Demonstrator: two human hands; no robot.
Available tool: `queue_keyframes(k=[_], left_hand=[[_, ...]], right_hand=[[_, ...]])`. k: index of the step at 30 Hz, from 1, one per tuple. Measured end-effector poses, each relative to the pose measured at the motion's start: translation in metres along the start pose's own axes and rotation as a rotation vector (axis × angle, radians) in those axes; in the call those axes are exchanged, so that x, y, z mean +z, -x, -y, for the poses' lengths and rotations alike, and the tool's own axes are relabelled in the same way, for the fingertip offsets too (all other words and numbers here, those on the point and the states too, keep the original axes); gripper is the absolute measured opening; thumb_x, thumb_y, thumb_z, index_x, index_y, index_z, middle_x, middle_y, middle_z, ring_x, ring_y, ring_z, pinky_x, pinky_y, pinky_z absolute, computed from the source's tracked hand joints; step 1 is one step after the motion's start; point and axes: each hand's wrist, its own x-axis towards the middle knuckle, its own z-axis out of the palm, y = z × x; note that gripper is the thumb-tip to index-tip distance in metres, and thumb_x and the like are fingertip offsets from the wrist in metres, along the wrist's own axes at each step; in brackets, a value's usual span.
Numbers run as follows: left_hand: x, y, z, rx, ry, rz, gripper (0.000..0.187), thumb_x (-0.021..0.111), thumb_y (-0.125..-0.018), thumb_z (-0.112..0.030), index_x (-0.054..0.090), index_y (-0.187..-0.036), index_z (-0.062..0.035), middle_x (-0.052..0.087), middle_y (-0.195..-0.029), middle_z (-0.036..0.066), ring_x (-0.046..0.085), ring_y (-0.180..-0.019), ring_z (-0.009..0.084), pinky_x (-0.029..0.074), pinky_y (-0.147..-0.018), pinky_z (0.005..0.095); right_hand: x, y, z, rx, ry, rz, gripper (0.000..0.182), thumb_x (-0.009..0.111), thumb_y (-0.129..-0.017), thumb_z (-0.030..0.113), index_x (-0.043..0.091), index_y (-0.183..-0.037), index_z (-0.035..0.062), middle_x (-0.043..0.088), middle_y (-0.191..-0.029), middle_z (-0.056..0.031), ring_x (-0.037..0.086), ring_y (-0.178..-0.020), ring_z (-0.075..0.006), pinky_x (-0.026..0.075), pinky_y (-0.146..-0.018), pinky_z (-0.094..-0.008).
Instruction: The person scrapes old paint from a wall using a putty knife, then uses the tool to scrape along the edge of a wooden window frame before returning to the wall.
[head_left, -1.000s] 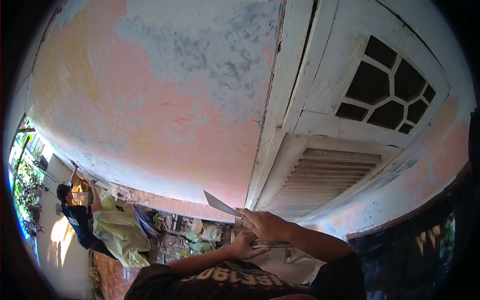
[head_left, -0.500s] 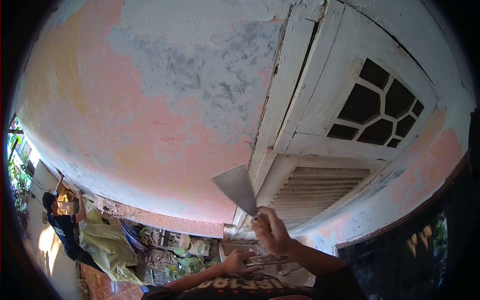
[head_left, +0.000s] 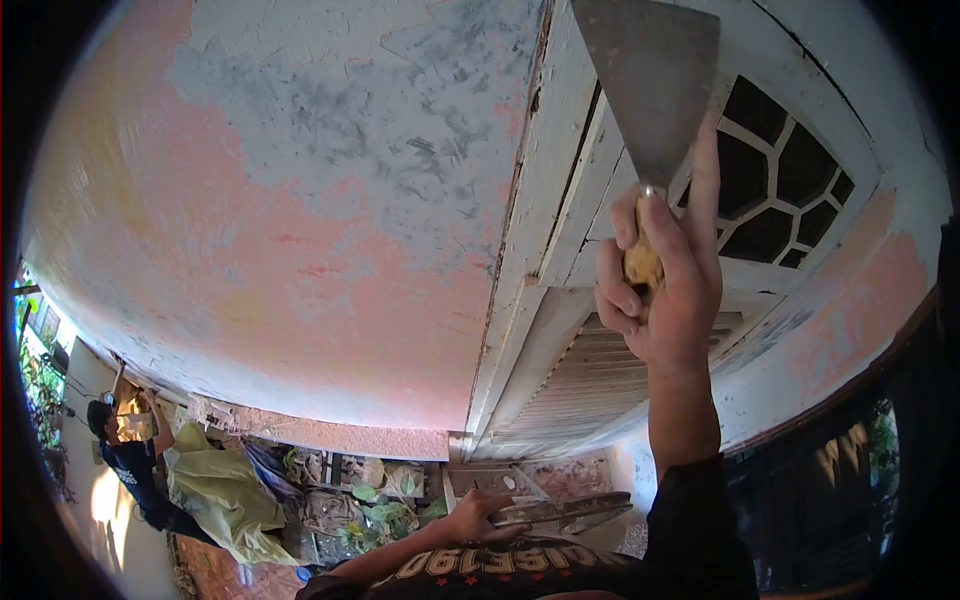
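My right hand (head_left: 670, 270) is raised in front of the white door (head_left: 610, 190), its fingers closed round the yellowish handle of a putty knife (head_left: 650, 85). The knife's wide grey metal blade points up, overlapping the door frame and upper panel in this view. Low at my waist, my left hand (head_left: 475, 517) is closed on the left end of a worn, flat, greyish-brown piece (head_left: 565, 511); its exact kind I cannot tell. Left of the door stretches a wall (head_left: 320, 250) with patchy pink, yellow and white paint and grey smears.
A person (head_left: 135, 460) in dark clothes works with raised arms at the wall's far left. Beside them hangs a yellowish-green cloth (head_left: 220, 490). Plants (head_left: 380, 515) and debris lie below the pink ledge (head_left: 330, 438). Dark glass (head_left: 810, 500) is at lower right.
My right hand has lifted the putty knife up and to the right, from beside the door's edge to before its upper panel. My left hand stays low on the flat piece.
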Motion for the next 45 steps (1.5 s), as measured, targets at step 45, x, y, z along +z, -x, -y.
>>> queue_keyframes(k=[45], left_hand=[[0.002,0.004,0.007,-0.028,-0.095,0.049,0.048,0.08,-0.077,-0.037,0.069,-0.102,0.0026,0.058,-0.057,0.013,0.06,-0.05,0.028,0.047,-0.053,0.0363]], right_hand=[[0.026,-0.01,-0.017,0.117,-0.134,-0.156,0.066,0.043,-0.102,0.018,0.006,-0.157,0.0248,0.048,-0.081,-0.0029,0.033,-0.039,-0.0035,0.023,-0.027,-0.0184]])
